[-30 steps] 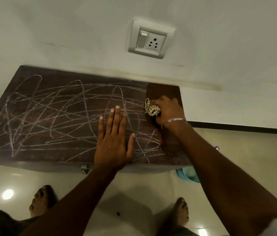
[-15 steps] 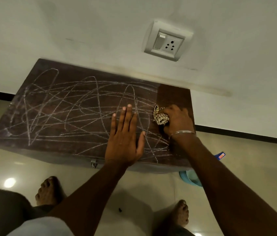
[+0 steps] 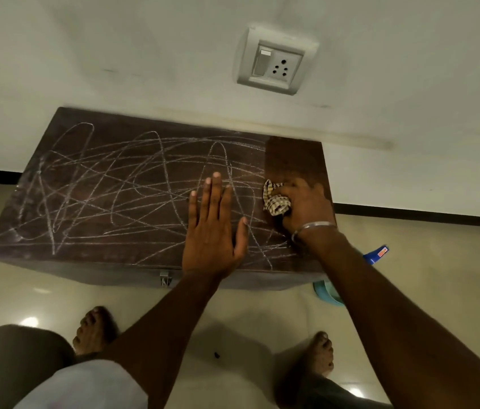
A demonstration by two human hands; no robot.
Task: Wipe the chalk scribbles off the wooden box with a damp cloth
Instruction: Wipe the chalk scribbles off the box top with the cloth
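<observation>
A person's right hand (image 3: pixel 306 206) grips a checked cloth (image 3: pixel 275 199) at the wooden box's (image 3: pixel 91 243) cleaned right end, left hand (image 3: pixel 213 231) pressed flat; the scribbles (image 3: pixel 120 190) leftward likely need wiping next.

White wall (image 3: pixel 144 54), socket (image 3: pixel 275 62), glossy floor (image 3: pixel 262 320).

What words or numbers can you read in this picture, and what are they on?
No text here can be read.
The orange label on the blue thing beside the wooden box: too small and blurred to read.
The chalk scribbles: only loops, no letters.
The wall socket: no writing shows.
The cloth: checks only.
</observation>
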